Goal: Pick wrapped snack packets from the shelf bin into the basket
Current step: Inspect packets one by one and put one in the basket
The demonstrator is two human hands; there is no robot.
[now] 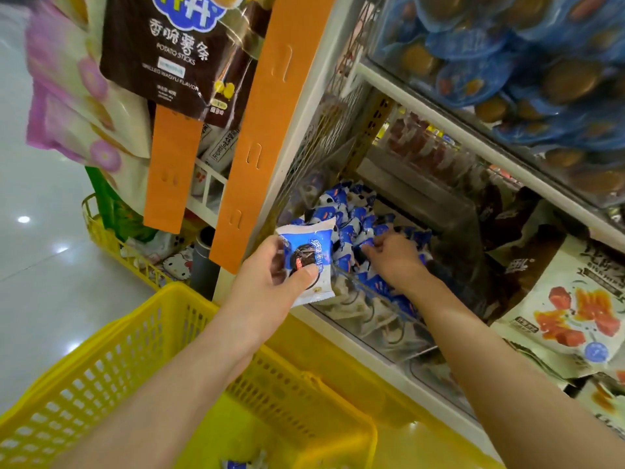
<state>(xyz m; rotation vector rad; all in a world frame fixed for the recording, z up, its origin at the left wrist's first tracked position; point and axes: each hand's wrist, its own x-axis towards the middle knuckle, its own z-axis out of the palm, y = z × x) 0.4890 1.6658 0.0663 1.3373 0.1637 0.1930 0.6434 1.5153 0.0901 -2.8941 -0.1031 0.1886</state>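
My left hand (270, 279) holds a blue and white wrapped snack packet (309, 257) just in front of the clear shelf bin (378, 330). The bin is filled with several packets of the same kind (351, 214). My right hand (394, 257) reaches into the bin with its fingers closed on a blue packet in the pile. The yellow plastic basket (111, 360) sits below my left forearm, with one blue packet (243, 463) on its floor at the bottom edge of the view.
Orange hanging strips (260, 137) and a brown potato-stick bag (176, 52) hang left of the bin. An upper shelf holds blue-wrapped cakes (527, 72). White snack bags (575, 299) lie to the right. A second yellow basket (111, 245) stands on the floor at the left.
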